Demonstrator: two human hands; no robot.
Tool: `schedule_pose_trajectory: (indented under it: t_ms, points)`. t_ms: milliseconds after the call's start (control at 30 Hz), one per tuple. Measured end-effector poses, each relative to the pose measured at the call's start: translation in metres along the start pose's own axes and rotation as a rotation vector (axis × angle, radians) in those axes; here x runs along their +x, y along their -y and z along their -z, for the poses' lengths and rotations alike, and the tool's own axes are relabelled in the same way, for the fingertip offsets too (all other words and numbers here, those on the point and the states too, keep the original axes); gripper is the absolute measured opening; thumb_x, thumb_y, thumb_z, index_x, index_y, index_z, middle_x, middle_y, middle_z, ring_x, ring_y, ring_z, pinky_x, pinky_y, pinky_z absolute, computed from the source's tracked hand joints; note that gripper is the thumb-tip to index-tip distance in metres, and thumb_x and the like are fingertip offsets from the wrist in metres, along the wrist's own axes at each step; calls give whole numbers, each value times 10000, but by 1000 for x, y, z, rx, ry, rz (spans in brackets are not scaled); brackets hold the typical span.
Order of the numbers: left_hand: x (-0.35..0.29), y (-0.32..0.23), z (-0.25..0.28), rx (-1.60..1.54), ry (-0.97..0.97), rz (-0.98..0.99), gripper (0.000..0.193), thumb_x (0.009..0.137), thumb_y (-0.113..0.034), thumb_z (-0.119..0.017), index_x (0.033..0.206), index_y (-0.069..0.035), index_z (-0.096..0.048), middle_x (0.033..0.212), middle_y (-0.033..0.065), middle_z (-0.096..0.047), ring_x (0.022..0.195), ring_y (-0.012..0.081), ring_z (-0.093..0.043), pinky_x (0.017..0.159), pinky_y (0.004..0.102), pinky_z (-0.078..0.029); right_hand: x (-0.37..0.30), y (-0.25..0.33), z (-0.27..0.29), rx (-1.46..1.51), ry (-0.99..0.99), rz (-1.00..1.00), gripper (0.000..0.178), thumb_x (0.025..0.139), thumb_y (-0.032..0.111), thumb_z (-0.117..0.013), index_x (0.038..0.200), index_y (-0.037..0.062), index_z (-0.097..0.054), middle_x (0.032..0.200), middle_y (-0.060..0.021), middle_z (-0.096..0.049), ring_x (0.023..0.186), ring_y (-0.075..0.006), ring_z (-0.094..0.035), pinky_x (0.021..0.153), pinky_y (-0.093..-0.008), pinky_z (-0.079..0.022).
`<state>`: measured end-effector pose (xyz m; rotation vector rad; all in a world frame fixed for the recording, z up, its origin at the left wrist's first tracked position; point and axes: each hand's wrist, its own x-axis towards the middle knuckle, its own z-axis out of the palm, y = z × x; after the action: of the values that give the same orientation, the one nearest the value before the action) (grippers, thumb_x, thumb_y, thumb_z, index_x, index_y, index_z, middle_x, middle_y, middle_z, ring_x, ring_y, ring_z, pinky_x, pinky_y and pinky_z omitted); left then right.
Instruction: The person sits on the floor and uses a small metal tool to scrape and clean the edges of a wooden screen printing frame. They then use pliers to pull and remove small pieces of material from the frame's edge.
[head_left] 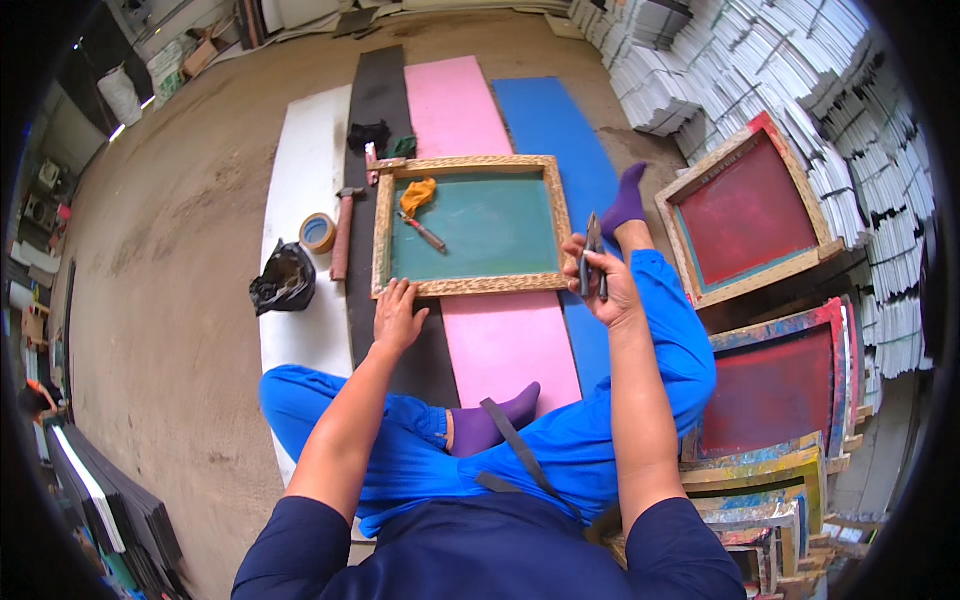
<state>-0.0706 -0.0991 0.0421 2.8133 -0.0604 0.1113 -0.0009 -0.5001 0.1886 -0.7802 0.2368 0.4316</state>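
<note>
A wooden screen printing frame (470, 288) with green mesh lies flat on the coloured sheets in front of me. My left hand (400, 318) rests on its near left corner, fingers stretched over the wood. In my right hand (610, 285), beside the near right corner, is a pair of pliers (593, 262) with dark handles, jaws pointing up and away. On the mesh lie an orange cloth (418, 195) and a small tool with a reddish handle (428, 233), perhaps a screwdriver or knife. Left of the frame is a hammer (342, 235).
A roll of brown tape (318, 233) and a black plastic bag (284, 278) sit on the white sheet (305, 150). Dark cloth (370, 135) lies beyond the frame. At right, a red-mesh frame (745, 215) leans near more stacked frames (770, 390) and tall white stacks (735, 60).
</note>
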Motion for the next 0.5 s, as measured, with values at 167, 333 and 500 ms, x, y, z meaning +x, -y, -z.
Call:
schedule_pose_trajectory:
  t_ms: [167,333,500]
  points:
    - [2,-8,-1,53,-5,7,647,891,-332,-777,1451,-85,-567,1556,155,-494,1489,367,-385,1229,504,-299,-6,-26,48,-328,-372,-86,331,1039,114,-564,1359,35,-538,1128,-187,-703,938,-273,-732,699,-434,-629]
    - [18,-42,-15,49,-14,-129,656,876,-341,-782,1448,-96,-575,1547,134,-504,1491,344,-388,1235,525,-284,-20,-76,106,-556,-526,-229,357,1035,162,-616,1367,52,-546,1097,-145,-693,894,-247,-705,681,-432,-612]
    - [42,-81,-33,40,24,-222,642,872,-348,-788,1433,-112,-584,1468,103,-572,1419,310,-468,1213,527,-314,-7,-99,111,-1056,-542,-140,189,981,136,-671,1098,-11,-660,836,-82,-673,694,-163,-657,573,-364,-521]
